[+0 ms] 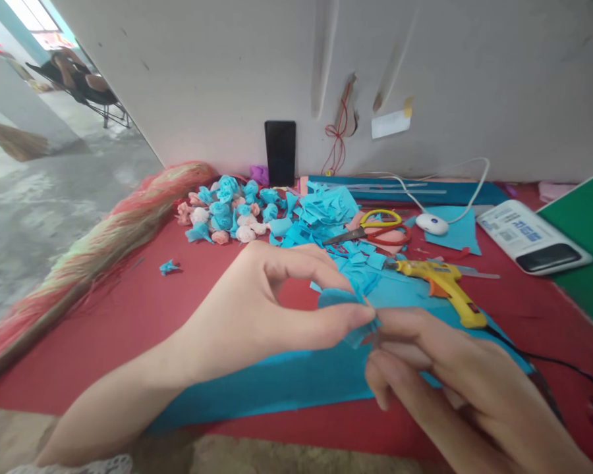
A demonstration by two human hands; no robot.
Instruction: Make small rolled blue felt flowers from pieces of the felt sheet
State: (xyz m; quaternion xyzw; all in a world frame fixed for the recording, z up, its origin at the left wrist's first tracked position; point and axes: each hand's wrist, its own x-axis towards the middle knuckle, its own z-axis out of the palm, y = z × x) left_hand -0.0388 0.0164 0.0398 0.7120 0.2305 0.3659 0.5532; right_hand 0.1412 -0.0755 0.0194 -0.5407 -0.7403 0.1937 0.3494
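Near the front edge of the tabletop (143,296), the blue paper (338,298) is raised between the left hand (271,309) and right hand (454,368). The left thumb and forefinger, bowed into a ring, pinch the paper. The right fingers are nearly closed at its lower right end; their exact grip cannot be determined. The glue gun (454,289) lies toward the right edge; flowers (221,215) lie toward the back edge.
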